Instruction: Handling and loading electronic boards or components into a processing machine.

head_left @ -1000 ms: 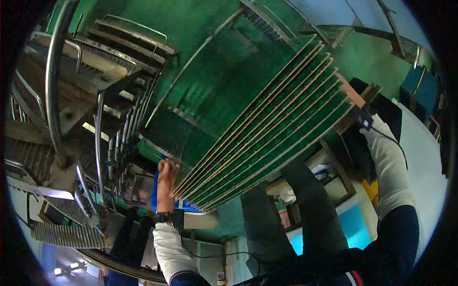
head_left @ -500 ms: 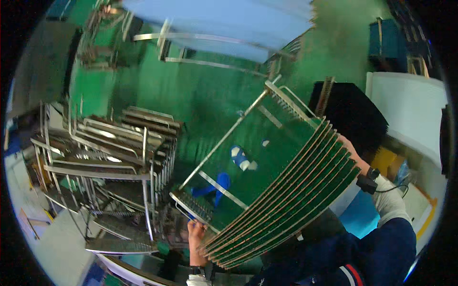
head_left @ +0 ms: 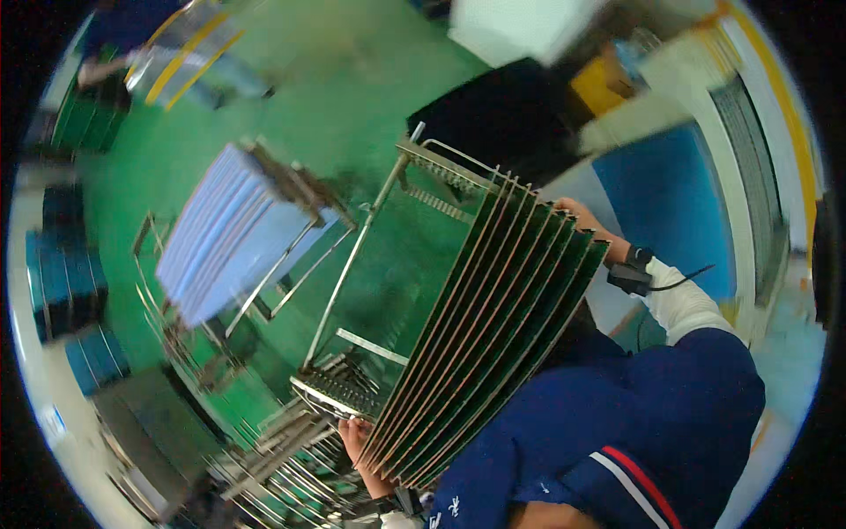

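Observation:
Between my hands is a metal rack (head_left: 350, 264) with toothed side bars, held tilted in front of my body. Several thin dark green panels (head_left: 493, 326) stand in its slots at the end nearest me. My left hand (head_left: 357, 443) is closed on the rack's lower left end, by the wire handle. My right hand (head_left: 583, 220) is closed at the opposite end, its fingers partly hidden behind the panel edges. The other half of the rack holds no panels, and the green floor shows through it.
Another rack with light blue panels (head_left: 238, 238) stands to the left. Stacked metal racks (head_left: 295, 454) lie at lower left. A black box-like object (head_left: 493, 115) is beyond my rack, near a blue surface (head_left: 665, 212) at right. Another person (head_left: 189, 66) is at far upper left.
My view has turned right, and the rack in my hands has come along. The blue panels have shifted to the left of the picture, and another person has come into view.

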`<state>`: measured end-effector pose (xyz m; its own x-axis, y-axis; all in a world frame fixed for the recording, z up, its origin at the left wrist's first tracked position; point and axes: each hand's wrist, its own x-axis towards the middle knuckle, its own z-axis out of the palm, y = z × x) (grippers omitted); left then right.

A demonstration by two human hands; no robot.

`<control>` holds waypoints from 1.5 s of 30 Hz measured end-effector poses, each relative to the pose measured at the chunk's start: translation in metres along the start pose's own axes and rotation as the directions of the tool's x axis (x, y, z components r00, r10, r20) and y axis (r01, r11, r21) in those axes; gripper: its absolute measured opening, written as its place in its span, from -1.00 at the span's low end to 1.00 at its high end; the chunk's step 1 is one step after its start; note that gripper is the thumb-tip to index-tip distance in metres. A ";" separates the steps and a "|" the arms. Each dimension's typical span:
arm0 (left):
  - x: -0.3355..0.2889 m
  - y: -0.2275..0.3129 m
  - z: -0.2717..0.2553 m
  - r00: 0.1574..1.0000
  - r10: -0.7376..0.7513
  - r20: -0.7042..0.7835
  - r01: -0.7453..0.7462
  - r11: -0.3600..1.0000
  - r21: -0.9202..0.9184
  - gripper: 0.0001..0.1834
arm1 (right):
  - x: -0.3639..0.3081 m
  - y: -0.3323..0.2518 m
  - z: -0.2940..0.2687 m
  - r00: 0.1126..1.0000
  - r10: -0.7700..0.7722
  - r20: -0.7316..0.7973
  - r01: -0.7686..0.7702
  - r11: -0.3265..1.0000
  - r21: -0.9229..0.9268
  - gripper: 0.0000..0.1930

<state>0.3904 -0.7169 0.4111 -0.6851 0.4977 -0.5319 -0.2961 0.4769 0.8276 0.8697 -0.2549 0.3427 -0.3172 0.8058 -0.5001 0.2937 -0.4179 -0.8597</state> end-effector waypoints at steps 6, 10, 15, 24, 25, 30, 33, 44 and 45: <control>0.090 0.113 0.041 0.966 -0.068 0.248 0.099 0.988 -0.115 -0.72 | -0.128 0.110 -0.023 0.906 -0.187 -0.381 0.226 0.972 0.060 -0.75; 0.105 0.160 0.105 0.860 -0.042 0.508 -0.023 0.992 0.122 -0.62 | -0.260 0.229 -0.018 0.806 -0.375 -0.458 0.484 0.863 0.147 -0.45; 0.158 0.228 0.199 0.672 -0.240 0.701 -0.088 0.914 0.396 -0.63 | -0.373 0.239 0.072 0.711 -0.059 -0.701 0.283 0.936 0.208 -0.50; 0.142 0.282 0.408 0.315 -0.466 0.827 -0.325 0.766 0.555 -0.61 | -0.462 0.204 0.211 0.359 0.285 -0.889 0.103 0.934 0.341 -0.58; 0.134 0.278 0.423 0.288 -0.473 0.833 -0.294 0.784 0.547 -0.63 | -0.472 0.201 0.225 0.323 0.300 -0.898 0.090 0.934 0.345 -0.59; 0.077 0.288 0.494 0.223 -0.529 0.819 -0.261 0.777 0.573 -0.70 | -0.471 0.196 0.267 0.197 0.341 -0.919 0.069 0.931 0.359 -0.63; 0.094 0.295 0.495 0.119 -0.564 0.817 -0.268 0.774 0.573 -0.72 | -0.476 0.196 0.298 0.152 0.354 -0.923 0.052 0.929 0.365 -0.66; 0.050 0.288 0.554 0.218 -0.666 0.714 -0.439 0.587 0.681 -0.66 | -0.446 0.217 0.329 0.032 0.221 -0.975 -0.169 0.963 0.212 -0.75; 0.038 0.291 0.558 0.251 -0.658 0.710 -0.453 0.569 0.686 -0.65 | -0.446 0.218 0.327 0.031 0.178 -0.984 -0.220 0.961 0.167 -0.76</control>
<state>0.6498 -0.1550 0.5315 0.4959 0.3257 -0.8050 0.5990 0.5429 0.5887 0.7806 -0.8430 0.3441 0.9292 0.3636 -0.0658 0.2020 -0.6489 -0.7335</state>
